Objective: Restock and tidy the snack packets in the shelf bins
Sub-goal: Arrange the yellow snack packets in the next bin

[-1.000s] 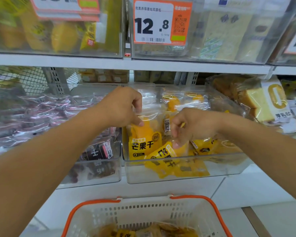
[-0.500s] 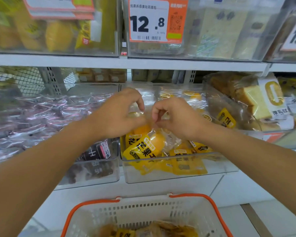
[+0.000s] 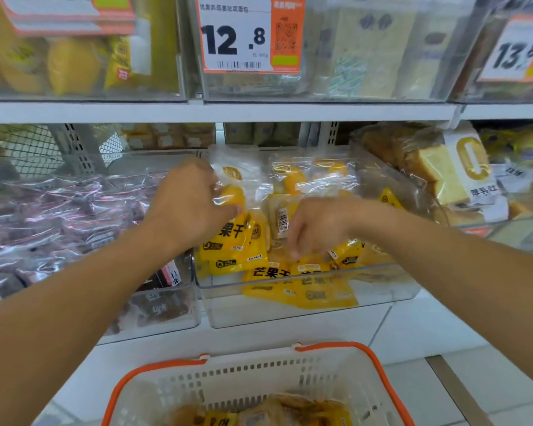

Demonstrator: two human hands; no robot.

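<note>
A clear plastic bin [image 3: 382, 290] on the middle shelf holds several yellow dried-mango packets [image 3: 268, 273]. My left hand [image 3: 186, 207] grips an upright mango packet [image 3: 231, 238] at the bin's left side, fingers curled round its clear top. My right hand [image 3: 317, 224] reaches down into the bin's middle, fingertips among the lying packets [image 3: 345, 255]; whether it pinches one is hidden by blur. More mango packets stand at the back of the bin [image 3: 293, 179].
A bin of purple-wrapped packets [image 3: 59, 210] sits to the left, bagged toast [image 3: 443, 170] to the right. Upper-shelf bins carry price tags [image 3: 237, 35]. Below, a white basket with an orange rim [image 3: 336, 345] holds more snack packets [image 3: 277, 410].
The hands have parted: my left hand moved up and left with the upright packet, my right hand dropped lower into the bin. The view shifted slightly.
</note>
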